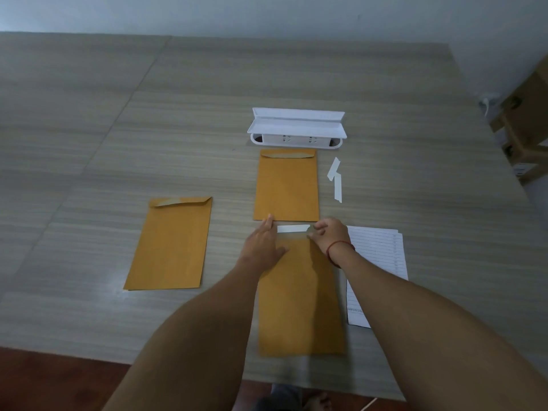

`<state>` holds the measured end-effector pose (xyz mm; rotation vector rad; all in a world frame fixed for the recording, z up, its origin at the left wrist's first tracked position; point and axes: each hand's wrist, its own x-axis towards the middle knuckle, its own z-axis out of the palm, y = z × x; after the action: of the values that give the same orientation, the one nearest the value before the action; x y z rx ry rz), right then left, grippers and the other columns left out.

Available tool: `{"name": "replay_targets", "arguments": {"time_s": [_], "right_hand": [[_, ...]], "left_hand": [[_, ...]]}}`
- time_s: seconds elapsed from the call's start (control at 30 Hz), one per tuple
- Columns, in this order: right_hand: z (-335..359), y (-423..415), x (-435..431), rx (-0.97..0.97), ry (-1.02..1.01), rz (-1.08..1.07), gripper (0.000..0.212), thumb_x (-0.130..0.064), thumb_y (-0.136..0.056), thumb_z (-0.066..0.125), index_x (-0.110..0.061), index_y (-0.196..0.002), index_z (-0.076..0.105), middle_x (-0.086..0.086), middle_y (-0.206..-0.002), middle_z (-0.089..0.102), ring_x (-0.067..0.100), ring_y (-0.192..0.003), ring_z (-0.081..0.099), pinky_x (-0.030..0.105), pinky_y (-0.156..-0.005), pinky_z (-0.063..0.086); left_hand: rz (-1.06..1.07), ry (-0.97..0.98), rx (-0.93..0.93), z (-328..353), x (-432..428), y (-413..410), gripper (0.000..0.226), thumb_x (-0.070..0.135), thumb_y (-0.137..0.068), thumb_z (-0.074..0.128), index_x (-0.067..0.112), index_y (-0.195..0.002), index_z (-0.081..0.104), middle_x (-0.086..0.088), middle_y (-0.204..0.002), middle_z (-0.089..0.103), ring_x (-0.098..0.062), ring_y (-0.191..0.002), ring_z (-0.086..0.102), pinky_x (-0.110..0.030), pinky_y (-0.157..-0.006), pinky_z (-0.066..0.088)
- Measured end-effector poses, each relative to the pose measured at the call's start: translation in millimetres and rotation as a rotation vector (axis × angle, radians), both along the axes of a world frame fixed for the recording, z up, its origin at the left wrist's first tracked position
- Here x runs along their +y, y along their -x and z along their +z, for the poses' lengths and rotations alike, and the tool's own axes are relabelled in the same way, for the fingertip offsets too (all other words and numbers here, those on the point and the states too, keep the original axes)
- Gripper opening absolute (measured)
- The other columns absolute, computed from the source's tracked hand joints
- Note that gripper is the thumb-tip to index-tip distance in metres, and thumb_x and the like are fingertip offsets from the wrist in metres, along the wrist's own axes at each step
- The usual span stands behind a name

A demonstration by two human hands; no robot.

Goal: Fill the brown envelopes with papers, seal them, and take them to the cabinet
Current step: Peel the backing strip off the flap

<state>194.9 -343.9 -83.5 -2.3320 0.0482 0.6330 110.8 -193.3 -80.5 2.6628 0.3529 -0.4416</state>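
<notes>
Brown envelope (299,307) near middle of counter (118,143) | step looks like sealing | left hand (264,244) flat, presses envelope top | right hand (327,232) grip pinches white strip (292,229) end | next, I think: peel strip off, fold flap down

No text can be read. A short printed line is seen at the near edge of the lined paper (379,253), but it is too blurred to be made out. A label on the cardboard box (523,170) is likewise illegible.
</notes>
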Motion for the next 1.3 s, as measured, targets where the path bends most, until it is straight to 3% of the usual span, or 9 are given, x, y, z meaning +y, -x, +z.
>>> {"name": "replay_targets", "arguments": {"time_s": [0.13, 0.37, 0.53, 0.7, 0.87, 1.0, 1.07, 1.2, 1.3], "right_hand": [[-1.0, 1.2, 8.4, -0.015, -0.012, -0.015, 0.025, -0.022, -0.084, 0.069, -0.017, -0.109, 0.066, 0.001, -0.096, 0.065, 0.023, -0.102, 0.064, 0.036, -0.092, 0.052], [1.5, 1.4, 21.2, -0.029, 0.040, -0.067, 0.013, -0.024, -0.085, 0.070, -0.017, -0.096, 0.069, 0.002, -0.105, 0.071, 0.022, -0.099, 0.065, 0.027, -0.078, 0.046], [1.9, -0.1, 29.1, -0.022, 0.004, -0.078, 0.009, -0.025, -0.082, 0.072, -0.020, -0.084, 0.065, 0.006, -0.103, 0.071, 0.026, -0.099, 0.066, 0.036, -0.089, 0.053], [0.8, 2.2, 31.6, -0.031, -0.025, -0.079, 0.018, -0.017, -0.087, 0.066, -0.012, -0.104, 0.070, 0.009, -0.108, 0.070, 0.027, -0.102, 0.064, 0.035, -0.092, 0.051], [13.0, 9.4, 18.2, -0.065, -0.068, 0.124, 0.013, -0.015, -0.091, 0.061, -0.013, -0.100, 0.070, 0.004, -0.098, 0.065, 0.017, -0.090, 0.058, 0.027, -0.079, 0.045], [24.1, 12.3, -4.6, -0.013, -0.091, 0.271, 0.014, -0.015, -0.090, 0.063, -0.012, -0.102, 0.071, 0.003, -0.095, 0.063, 0.015, -0.089, 0.057, 0.024, -0.077, 0.044], [25.8, 11.1, -16.6, -0.019, -0.136, 0.162, 0.017, -0.013, -0.088, 0.064, -0.010, -0.104, 0.071, 0.007, -0.097, 0.066, 0.016, -0.087, 0.059, 0.026, -0.077, 0.050], [25.5, -7.4, -30.8, -0.043, -0.256, -0.413, 0.025, -0.006, -0.086, 0.061, -0.006, -0.110, 0.070, 0.010, -0.096, 0.070, 0.021, -0.078, 0.063, 0.030, -0.067, 0.056], [25.0, -19.6, -29.9, -0.051, -0.300, -0.517, 0.016, -0.008, -0.088, 0.057, -0.003, -0.090, 0.072, 0.007, -0.073, 0.060, 0.021, -0.064, 0.054, 0.029, -0.056, 0.049]], "left_hand": [[-0.011, 0.039, 0.010, -3.2, 1.1, 3.8, 0.079, 0.040, -0.095, 0.051, 0.005, -0.152, 0.009, -0.006, -0.162, 0.000, -0.021, -0.150, 0.004, -0.034, -0.122, 0.014], [0.010, 0.097, -0.006, -4.3, 3.8, 3.8, 0.080, 0.039, -0.094, 0.054, 0.007, -0.152, 0.009, -0.005, -0.162, 0.001, -0.021, -0.150, 0.002, -0.033, -0.121, 0.012], [0.020, 0.115, 0.005, -3.9, 5.9, 1.2, 0.081, 0.038, -0.092, 0.056, 0.008, -0.152, 0.011, -0.005, -0.162, 0.001, -0.020, -0.150, 0.003, -0.033, -0.122, 0.014], [0.063, 0.156, -0.013, -4.6, 4.9, 2.8, 0.086, 0.036, -0.090, 0.061, 0.010, -0.152, 0.009, -0.005, -0.162, 0.004, -0.020, -0.150, 0.005, -0.034, -0.121, 0.015], [0.090, 0.186, -0.006, -2.0, 7.4, 4.1, 0.090, 0.035, -0.088, 0.065, 0.014, -0.153, 0.006, -0.004, -0.162, 0.006, -0.018, -0.150, 0.006, -0.036, -0.122, 0.015], [0.090, 0.183, 0.009, 0.5, 5.0, 4.0, 0.089, 0.034, -0.088, 0.064, 0.013, -0.153, 0.006, -0.004, -0.162, 0.005, -0.018, -0.150, 0.006, -0.034, -0.121, 0.014], [0.089, 0.182, 0.017, 0.1, 4.1, 3.9, 0.088, 0.033, -0.089, 0.064, 0.012, -0.153, 0.007, -0.004, -0.162, 0.004, -0.018, -0.150, 0.006, -0.034, -0.121, 0.014], [0.084, 0.150, 0.023, -1.8, 0.5, 0.7, 0.087, 0.032, -0.089, 0.063, 0.011, -0.153, 0.008, -0.006, -0.162, 0.003, -0.020, -0.150, 0.004, -0.033, -0.120, 0.013], [0.060, 0.105, 0.019, -4.8, 1.8, -3.0, 0.086, 0.034, -0.089, 0.063, 0.011, -0.152, 0.011, -0.008, -0.162, 0.005, -0.023, -0.150, 0.004, -0.036, -0.120, 0.014]]}}
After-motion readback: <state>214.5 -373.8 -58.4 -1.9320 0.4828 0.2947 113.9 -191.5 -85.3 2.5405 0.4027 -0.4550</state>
